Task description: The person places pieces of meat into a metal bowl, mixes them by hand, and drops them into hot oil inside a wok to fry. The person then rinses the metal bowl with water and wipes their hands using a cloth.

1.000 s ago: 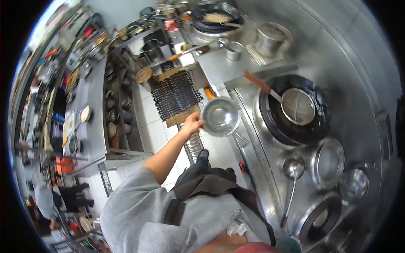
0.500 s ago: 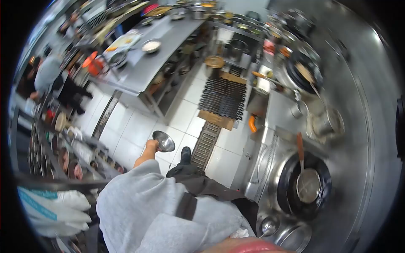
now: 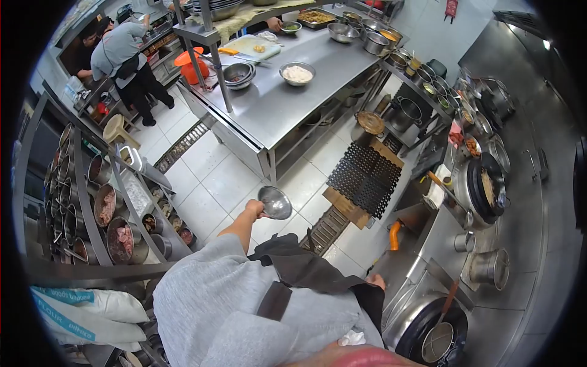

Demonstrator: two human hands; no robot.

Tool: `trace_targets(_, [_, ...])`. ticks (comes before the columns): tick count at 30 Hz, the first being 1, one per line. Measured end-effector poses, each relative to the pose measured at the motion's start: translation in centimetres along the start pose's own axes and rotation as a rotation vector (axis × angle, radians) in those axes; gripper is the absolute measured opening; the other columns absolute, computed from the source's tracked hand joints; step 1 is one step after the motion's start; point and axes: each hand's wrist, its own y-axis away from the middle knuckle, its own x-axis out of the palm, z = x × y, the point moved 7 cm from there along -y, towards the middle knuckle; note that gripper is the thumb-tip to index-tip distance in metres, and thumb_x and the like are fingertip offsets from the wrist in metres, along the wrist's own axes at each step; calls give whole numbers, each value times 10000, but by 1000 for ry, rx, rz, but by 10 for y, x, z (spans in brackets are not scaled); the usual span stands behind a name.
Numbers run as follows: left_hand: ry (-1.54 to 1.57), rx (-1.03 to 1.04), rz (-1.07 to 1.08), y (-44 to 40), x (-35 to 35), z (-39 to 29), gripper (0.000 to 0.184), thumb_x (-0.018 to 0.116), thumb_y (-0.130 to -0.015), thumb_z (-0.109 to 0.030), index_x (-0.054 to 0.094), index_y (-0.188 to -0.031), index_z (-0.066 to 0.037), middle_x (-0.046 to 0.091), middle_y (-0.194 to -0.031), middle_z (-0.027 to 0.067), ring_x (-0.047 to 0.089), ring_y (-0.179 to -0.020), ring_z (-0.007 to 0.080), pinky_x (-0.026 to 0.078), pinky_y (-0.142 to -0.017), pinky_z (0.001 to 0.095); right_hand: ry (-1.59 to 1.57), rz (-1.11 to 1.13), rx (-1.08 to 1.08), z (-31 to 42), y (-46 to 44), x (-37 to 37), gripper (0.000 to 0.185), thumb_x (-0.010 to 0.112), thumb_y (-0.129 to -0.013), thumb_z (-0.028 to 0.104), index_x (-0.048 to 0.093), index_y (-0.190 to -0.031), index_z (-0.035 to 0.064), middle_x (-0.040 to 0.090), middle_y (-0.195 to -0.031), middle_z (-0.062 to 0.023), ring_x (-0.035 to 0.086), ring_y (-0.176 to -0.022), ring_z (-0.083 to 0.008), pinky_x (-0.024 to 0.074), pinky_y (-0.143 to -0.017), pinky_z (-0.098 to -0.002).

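Note:
My left hand [image 3: 255,210] is closed on the rim of a steel bowl [image 3: 275,203], held out over the tiled floor, and bare metal shows inside it. My right hand [image 3: 376,281] shows only in part beside my dark apron, close to the front edge of the stove counter; its fingers cannot be made out. Just past it, a black wok [image 3: 441,311] sits on the stove with a long-handled strainer [image 3: 438,341] resting in it.
A steel table [image 3: 263,116] ahead bears a bowl of white food [image 3: 298,74] and a cutting board [image 3: 251,46]. Black perforated mats [image 3: 365,177] lie on the floor. Shelves with pots of meat [image 3: 122,240] stand left. A co-worker [image 3: 122,55] bends over the far counter.
My view has swung, so the table and stove appear shifted. The bowl remains in my left hand. My right hand has come partly into view beside the stove.

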Motion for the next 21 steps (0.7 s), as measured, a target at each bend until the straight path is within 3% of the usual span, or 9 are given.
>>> trace_targets(3, [61, 9, 89, 22, 24, -45, 98, 521, -792, 27, 549, -833, 112, 627, -720, 222, 677, -589, 332, 370, -294, 291, -15, -136, 17, 45, -46, -27, 294, 697, -730, 129, 664, -1005, 32, 634, -965, -216, 591, -962, -360, 464, -859, -414])
trace_targets(9, [251, 58, 253, 31, 64, -116, 107, 538, -826, 18, 514, -921, 59, 610, -741, 180, 680, -613, 290, 360, -317, 255, -81, -66, -49, 89, -87, 6, 248, 687, -745, 174, 685, -953, 39, 641, -925, -219, 604, -925, -375, 474, -843, -422])
trace_targets(11, [329, 157, 277, 64, 66, -165, 117, 591, -796, -8, 498, -867, -21, 567, -723, 108, 603, -509, 193, 451, -418, 279, -69, 23, -73, 87, -93, 28, 241, 685, -745, 175, 687, -943, 38, 642, -918, -220, 606, -918, -376, 475, -840, -424])
trace_targets(18, [515, 357, 176, 46, 36, -268, 120, 591, -810, -14, 484, -859, -33, 571, -745, 93, 649, -630, 217, 408, -387, 246, 125, 269, -56, 39, -140, 47, 220, 676, -742, 178, 692, -910, 36, 645, -895, -222, 614, -894, -378, 479, -830, -430])
trace_targets(21, [641, 400, 38, 35, 16, -311, 110, 546, -844, 2, 438, -857, -15, 581, -869, 171, 681, -716, 272, 387, -334, 230, 214, 316, -53, 29, -190, 31, 212, 673, -741, 180, 694, -895, 36, 646, -886, -223, 618, -884, -378, 481, -825, -432])
